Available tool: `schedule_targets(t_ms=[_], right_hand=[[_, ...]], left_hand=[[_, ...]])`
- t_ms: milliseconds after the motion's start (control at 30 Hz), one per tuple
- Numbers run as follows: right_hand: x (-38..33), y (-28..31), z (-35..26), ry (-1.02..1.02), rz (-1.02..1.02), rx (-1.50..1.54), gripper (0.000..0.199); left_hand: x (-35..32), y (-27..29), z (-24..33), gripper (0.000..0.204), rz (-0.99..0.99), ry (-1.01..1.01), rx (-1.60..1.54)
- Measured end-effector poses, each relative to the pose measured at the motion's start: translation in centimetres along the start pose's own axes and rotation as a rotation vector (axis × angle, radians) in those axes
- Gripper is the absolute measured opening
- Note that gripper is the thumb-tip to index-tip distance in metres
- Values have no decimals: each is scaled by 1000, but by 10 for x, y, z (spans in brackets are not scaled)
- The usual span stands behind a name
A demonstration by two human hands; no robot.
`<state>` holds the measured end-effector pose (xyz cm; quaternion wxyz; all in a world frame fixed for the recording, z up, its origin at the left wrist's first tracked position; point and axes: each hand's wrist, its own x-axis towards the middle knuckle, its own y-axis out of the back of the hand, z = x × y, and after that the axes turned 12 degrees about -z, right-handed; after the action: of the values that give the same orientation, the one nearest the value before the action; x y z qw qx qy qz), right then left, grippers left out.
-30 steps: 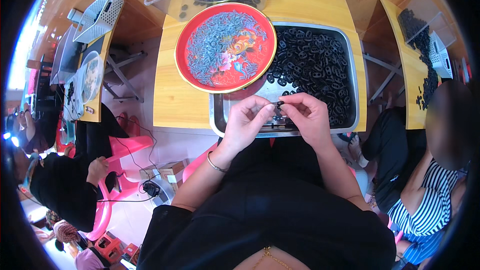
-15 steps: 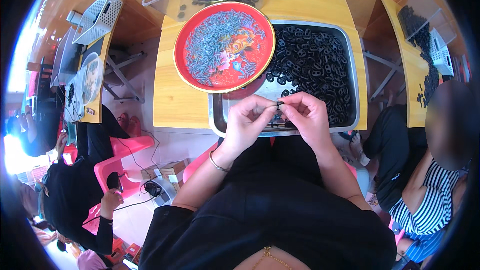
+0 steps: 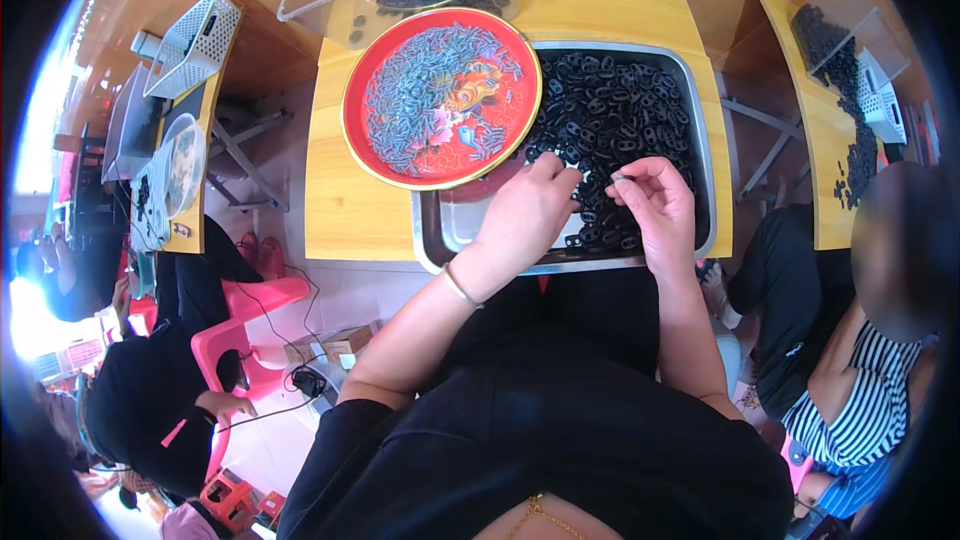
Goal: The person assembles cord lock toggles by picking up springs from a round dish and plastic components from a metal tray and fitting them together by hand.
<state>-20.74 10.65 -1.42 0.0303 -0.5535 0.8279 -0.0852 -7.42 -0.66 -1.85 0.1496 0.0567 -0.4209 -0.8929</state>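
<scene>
My left hand (image 3: 532, 208) reaches palm down over the metal tray (image 3: 432, 232), its fingers bent toward the heap of small black two-holed pieces (image 3: 630, 105). Its fingertips are mostly hidden, so I cannot see whether it has picked up a piece. To its right, my right hand (image 3: 660, 208) is raised above the tray's right part, thumb and forefinger pinched together. Something tiny and greyish shows at that pinch, too small to name. A round red tray (image 3: 350, 145) with a floral print overlaps the metal tray's left side and holds many small grey screw-like pieces (image 3: 415, 80).
Behind the trays on the wooden table (image 3: 350, 225) stands a clear bin (image 3: 300, 2) of black pieces. A co-worker in striped clothing (image 3: 850, 415) sits at right by another table (image 3: 805, 90). At left are a person in black (image 3: 140, 400) and a pink chair (image 3: 255, 300).
My hands were together at the tray's front edge with a small black piece between their fingertips. They have separated: the left has moved forward to the heap, the right slightly up and right.
</scene>
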Motion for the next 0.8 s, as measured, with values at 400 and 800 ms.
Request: schedule_targets(t_ms=[400,800], right_hand=[[-1,5,13,91,-57,10,13],[-3,-24,13,-144,-188,61,17]], left_hand=[[0,-14,1,18,-45,-76,42],[-38,-7,-18,16,71,96,-1009]])
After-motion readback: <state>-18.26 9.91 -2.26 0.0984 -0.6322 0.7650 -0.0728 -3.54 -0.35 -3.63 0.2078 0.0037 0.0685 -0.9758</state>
